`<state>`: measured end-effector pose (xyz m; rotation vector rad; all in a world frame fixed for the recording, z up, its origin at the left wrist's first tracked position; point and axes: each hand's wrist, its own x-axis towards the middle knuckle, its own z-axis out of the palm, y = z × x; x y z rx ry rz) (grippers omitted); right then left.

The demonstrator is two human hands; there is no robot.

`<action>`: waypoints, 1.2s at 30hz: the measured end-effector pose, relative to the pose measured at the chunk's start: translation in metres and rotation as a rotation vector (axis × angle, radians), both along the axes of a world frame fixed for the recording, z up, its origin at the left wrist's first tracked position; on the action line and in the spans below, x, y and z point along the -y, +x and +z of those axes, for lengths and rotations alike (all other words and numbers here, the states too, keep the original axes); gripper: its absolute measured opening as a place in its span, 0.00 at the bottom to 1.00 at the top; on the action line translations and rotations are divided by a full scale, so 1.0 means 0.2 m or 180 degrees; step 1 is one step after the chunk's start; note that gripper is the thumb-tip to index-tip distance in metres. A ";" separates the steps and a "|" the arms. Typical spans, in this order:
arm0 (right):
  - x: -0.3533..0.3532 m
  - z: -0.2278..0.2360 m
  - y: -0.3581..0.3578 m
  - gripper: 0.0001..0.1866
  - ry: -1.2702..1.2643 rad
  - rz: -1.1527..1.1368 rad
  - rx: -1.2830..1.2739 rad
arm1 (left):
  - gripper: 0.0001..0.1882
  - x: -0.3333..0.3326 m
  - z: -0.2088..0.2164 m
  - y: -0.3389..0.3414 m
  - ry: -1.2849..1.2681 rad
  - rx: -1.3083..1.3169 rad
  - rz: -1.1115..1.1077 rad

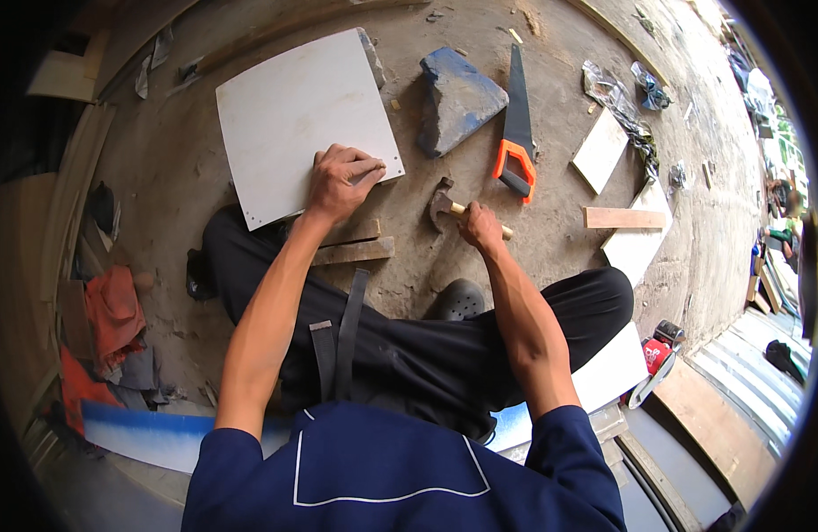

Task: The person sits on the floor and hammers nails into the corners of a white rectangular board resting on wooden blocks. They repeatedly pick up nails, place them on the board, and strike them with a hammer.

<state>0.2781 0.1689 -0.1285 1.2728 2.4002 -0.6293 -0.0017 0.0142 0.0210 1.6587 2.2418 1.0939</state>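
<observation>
My right hand (481, 227) is closed around the wooden handle of a claw hammer (442, 204), whose dark head points up and to the left, apart from the board. On the right part of a white board (293, 115) rests my left hand (342, 182). Its thumb and fingers pinch together near the board's lower right corner; whatever they hold is too small to make out. Small dark dots, like nail heads, show at that corner and at the lower left corner. Wooden strips (354, 252) lie under and beside the board's near edge.
A handsaw (518, 115) with an orange handle lies beyond the hammer, next to a blue-stained stone chunk (457, 102). At right are a wood offcut (601, 151), a small wooden strip (623, 218) and a red power tool (657, 355). Orange cloth (113, 310) lies at left.
</observation>
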 end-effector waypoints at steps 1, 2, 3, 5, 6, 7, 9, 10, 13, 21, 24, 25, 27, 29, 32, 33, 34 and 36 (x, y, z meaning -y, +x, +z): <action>0.01 0.00 0.00 0.20 0.0071 0.0014 -0.0023 | 0.05 0.00 0.00 -0.01 0.0014 -0.0022 -0.0018; 0.02 -0.01 0.00 0.19 0.0125 0.0022 -0.0070 | 0.05 0.00 0.00 -0.02 0.0001 -0.0050 -0.0049; 0.03 -0.01 0.00 0.18 0.0178 0.0030 -0.0117 | 0.05 0.00 0.01 -0.02 -0.0011 -0.0077 -0.0081; 0.05 -0.02 0.00 0.19 0.0281 0.0111 -0.0221 | 0.04 0.00 0.01 -0.03 -0.0034 -0.0091 -0.0127; 0.06 -0.03 0.00 0.21 0.0332 0.0185 -0.0277 | 0.04 0.00 0.01 -0.03 -0.0044 -0.0077 -0.0142; 0.06 -0.04 0.00 0.23 0.0382 0.0259 -0.0334 | 0.04 0.00 0.01 -0.04 -0.0055 -0.0063 -0.0156; 0.09 -0.05 -0.01 0.16 0.0641 0.0428 -0.0403 | 0.05 0.00 0.00 -0.03 -0.0051 -0.0095 -0.0154; 0.09 -0.05 -0.02 0.13 0.0772 0.0513 -0.0437 | 0.05 0.00 0.00 -0.04 -0.0050 -0.0112 -0.0152; 0.09 -0.05 -0.03 0.11 0.0852 0.0542 -0.0475 | 0.05 0.00 0.00 -0.04 0.0032 -0.0178 -0.0204; 0.14 0.02 -0.07 0.16 -0.0137 0.0161 -0.0605 | 0.04 0.00 -0.02 -0.04 0.0135 -0.0225 -0.0170; 0.11 0.10 -0.13 0.19 -0.0243 0.0165 -0.0601 | 0.04 0.01 -0.02 -0.05 0.0172 -0.0222 -0.0141; 0.09 0.13 -0.14 0.20 -0.0337 0.0174 -0.0490 | 0.04 0.01 -0.03 -0.05 0.0174 -0.0223 -0.0129; 0.05 0.15 -0.14 0.21 -0.0479 0.0069 -0.0507 | 0.04 0.01 -0.02 -0.04 0.0175 -0.0202 -0.0160; 0.01 0.17 -0.15 0.21 -0.0578 -0.0126 -0.0784 | 0.05 0.00 -0.01 -0.04 0.0172 -0.0196 -0.0178; -0.08 0.25 -0.18 0.20 -0.0597 -0.0263 -0.1201 | 0.05 -0.01 -0.02 -0.03 0.0190 -0.0207 -0.0207; -0.08 0.33 -0.23 0.18 -0.0838 -0.0495 -0.1423 | 0.05 0.00 -0.02 -0.04 0.0170 -0.0220 -0.0197; -0.08 0.42 -0.28 0.15 -0.1020 -0.0635 -0.1484 | 0.05 0.01 -0.03 -0.04 0.0153 -0.0232 -0.0190; -0.07 0.59 -0.34 0.12 -0.1272 -0.0815 -0.1665 | 0.04 0.02 -0.04 -0.05 0.0215 -0.0257 -0.0172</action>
